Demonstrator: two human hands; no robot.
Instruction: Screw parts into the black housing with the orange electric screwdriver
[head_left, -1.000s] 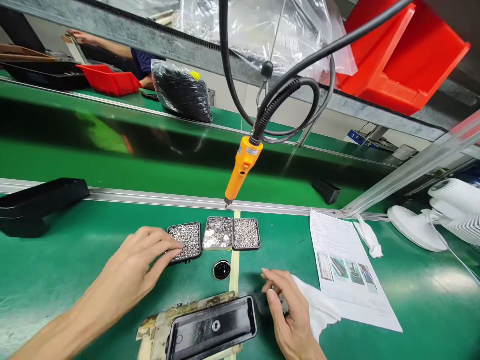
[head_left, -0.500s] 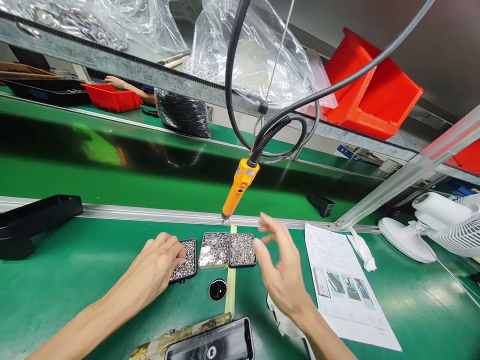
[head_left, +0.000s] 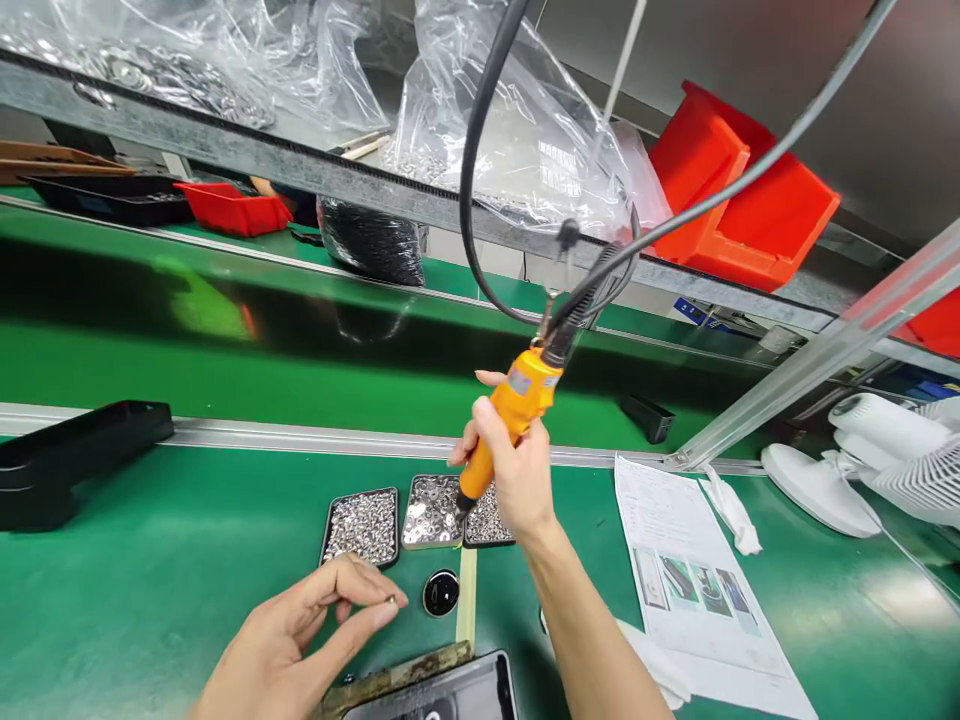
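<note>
Over the green bench (head_left: 187,510), the right hand (head_left: 525,480) is wrapping an orange electric screwdriver (head_left: 520,395), fingers curling round the barrel, thumb lying along it: that grip is closed on the tool. Down at the near side, the left hand (head_left: 274,645) is pinching a small metal piece (head_left: 391,599) between thumb and fingertip, just beyond the tray of small fasteners (head_left: 397,525) on the person's side.

Good handling, I'd judge, is calling for a firm but relaxed hold up top, with the black cable (head_left: 474,200) running slack and the bit clearing the trays. The left pinch is wanting to be light and right at the fingertips, since so tiny a part is looking easy to drop.

Now the direction: the screwdriver is tilting, its long axis slanting from the cable end, upper right, down to the bit (head_left: 463,503) at lower left. That bit is pointing downward and leftward, appearing over the edge where the washer tray (head_left: 431,546) is meeting its right-hand neighbour. The pinched piece is showing too small for its own axis to be told.
</note>
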